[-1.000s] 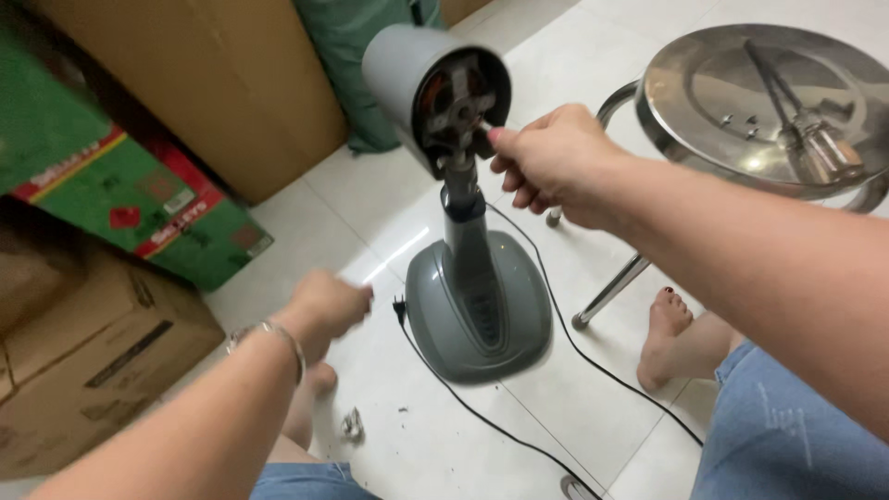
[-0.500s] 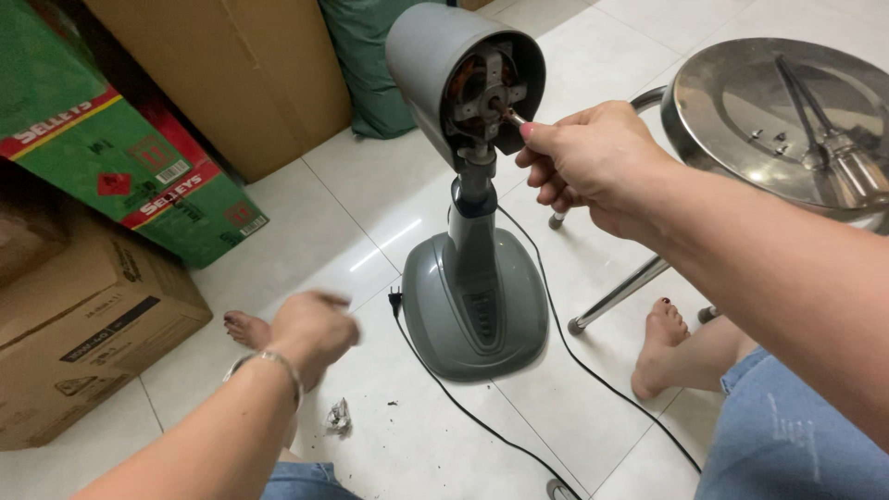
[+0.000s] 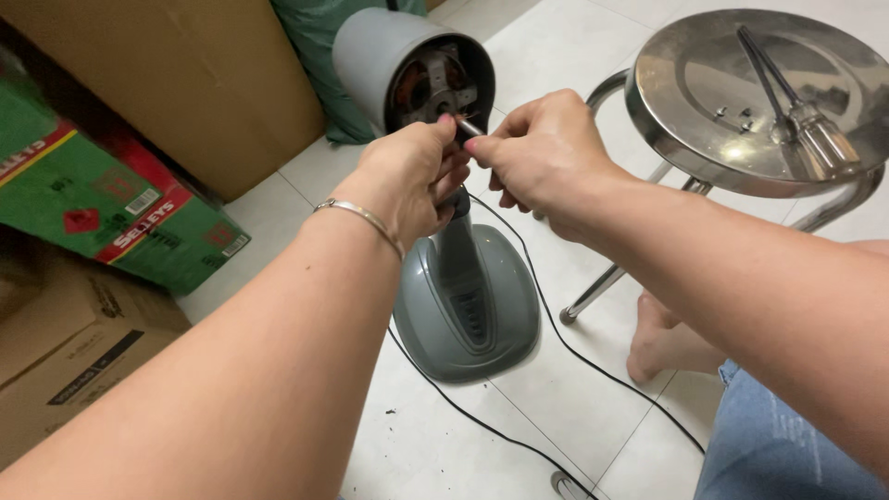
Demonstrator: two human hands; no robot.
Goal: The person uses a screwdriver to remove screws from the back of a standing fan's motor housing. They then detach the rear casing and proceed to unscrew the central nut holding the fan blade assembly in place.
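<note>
Meeting at the thin bare metal motor shaft (image 3: pixel 469 126) in the upper centre of the frame, both hands worked w/ fingertips pinched, since the part was too slim for a full grip. The left hand (image 3: pixel 412 176), a slim silver bracelet (image 3: pixel 363 218) on its wrist, was curled w/ thumb and forefinger closed right at the shaft's base; whether it gripped the shaft itself or some small piece on it could not be told. The right hand (image 3: pixel 542 153) was clenched from the opposite side, fingertips nipping the shaft's free end, prob. to steady it against the other hand. The shaft stuck out of the grey round plastic fan motor housing (image 3: pixel 389 57), its front open and the copper-coloured windings exposed, tilted toward the person so the work faced the camera. The housing sat atop a grey oval pedestal base (image 3: pixel 468 319) on the white tiled floor (image 3: pixel 546 407), centre frame, a black power cord (image 3: pixel 519 440) trailing to the bottom edge. At upper right, a round shiny steel stool (image 3: pixel 690 102) served as a tray within reach: dark-handled pliers (image 3: pixel 796 102) and a few small screws (image 3: pixel 732 115) lay on its seat. Brown and green cardboard boxes (image 3: pixel 111 213) were stacked at left.
</note>
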